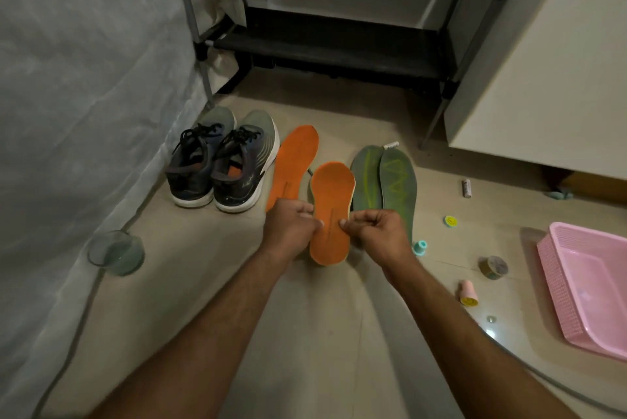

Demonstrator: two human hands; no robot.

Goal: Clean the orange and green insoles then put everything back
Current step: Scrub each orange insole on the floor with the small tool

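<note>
Both hands hold one orange insole (331, 211) up off the floor (210, 283) in the middle of the scene, its orange face toward the camera and its toe end pointing far. The left hand (291, 227) pinches the insole's left edge with thumb and curled fingers, and the right hand (376, 228) pinches its right edge the same way, so each hand is clamped on that insole at about its waist. A second orange insole (294, 164) lies flat on the floor just to the left and a little farther off, its near end hidden behind the left hand. To the right, two green insoles (386, 177) with yellow-green markings lie side by side, overlapping along their inner edges, partly behind the held insole. At the far left of this row stands a pair of dark sneakers (220, 164) with white soles and black laces, toes pointing far, close to a grey fabric cover (84, 79). A glass cup (116, 253) sits on the floor near left. On the right lies a pink basket (590, 286), and between it and the insoles small items are scattered: a roll of tape (493, 267), a pink cylinder (468, 293), a teal spool (420, 246), a round yellow-and-teal piece (451, 221) and a small white tube (467, 188). A black shelf rack (339, 42) stands at the far side.
</note>
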